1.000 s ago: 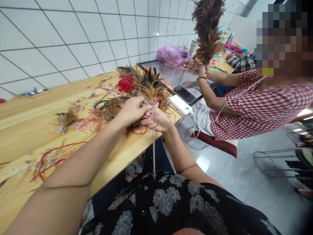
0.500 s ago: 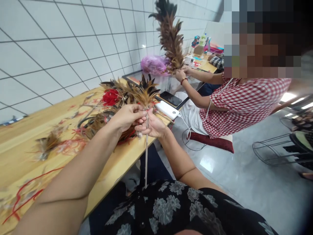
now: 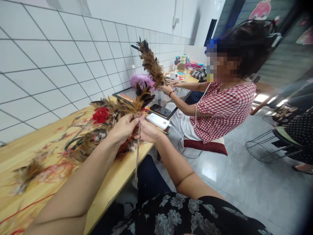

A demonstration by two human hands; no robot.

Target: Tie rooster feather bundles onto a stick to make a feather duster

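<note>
A thin stick [image 3: 138, 156] with brown and black feathers [image 3: 143, 98] around its top end, like a partly feathered duster, stands slightly tilted between my two hands. My left hand [image 3: 125, 126] is closed in a pinch where the feathers meet the stick; what its fingertips grip there is partly hidden. Around the stick just below the feathers, the fingers of my right hand [image 3: 149, 131] are curled. Behind my left hand lies a heap of loose feathers [image 3: 85, 151] with a bundle of red string [image 3: 100, 115] at its far side.
A co-worker in a checked shirt [image 3: 220, 107] sits to the right, holding a fuller feather duster [image 3: 151, 63]. A white power bank [image 3: 158, 121] with a cable and a black phone [image 3: 160, 110] lie close beyond my right hand. Feather scraps and red threads litter the wooden table [image 3: 117, 176].
My view has swung up and right, so the scene sits lower and further left. Both hands remain at the feathered end of the stick. The co-worker's duster leans further left.
</note>
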